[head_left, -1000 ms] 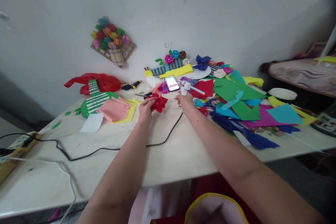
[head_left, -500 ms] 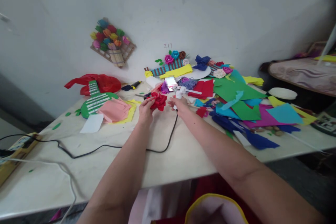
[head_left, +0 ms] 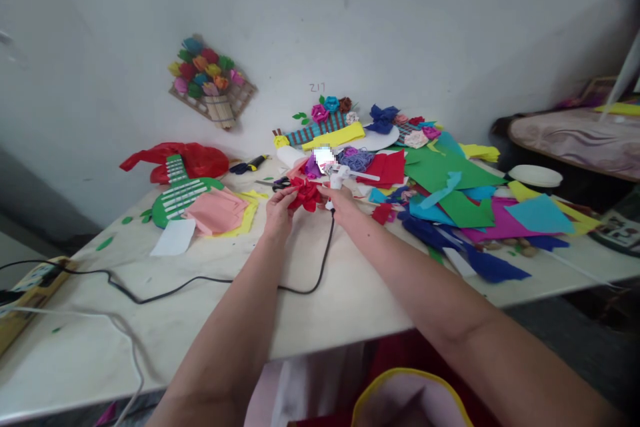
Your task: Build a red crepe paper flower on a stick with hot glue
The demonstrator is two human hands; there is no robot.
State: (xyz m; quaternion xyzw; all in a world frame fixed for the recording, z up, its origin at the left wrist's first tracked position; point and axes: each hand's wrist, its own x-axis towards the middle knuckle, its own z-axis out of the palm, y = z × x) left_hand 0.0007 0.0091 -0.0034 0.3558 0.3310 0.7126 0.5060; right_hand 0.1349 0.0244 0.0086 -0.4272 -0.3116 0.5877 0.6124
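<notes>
Near the middle of the table, my left hand [head_left: 280,208] pinches the left side of a red paper flower [head_left: 306,194] between its fingers. Close beside it, my right hand [head_left: 342,199] is closed around a white hot glue gun [head_left: 337,177]. A glue stick juts from the gun to the right, and a black cord [head_left: 326,253] runs down from its handle. The fingertips of my right hand meet the flower's right edge. Just behind the flower lies a pair of scissors [head_left: 277,183], partly covered. The gun's nozzle is hard to make out.
Green paper sheets [head_left: 450,170] and other coloured pieces pile up on the right. On the left are a green guitar-shaped craft [head_left: 175,197], peach paper [head_left: 216,210] and a red plastic bag [head_left: 200,159]. The black cord crosses the table to a power strip [head_left: 37,293].
My right hand has moved left with the glue gun, and its fingers now reach the red flower. My left hand still holds the flower. The view has shifted slightly.
</notes>
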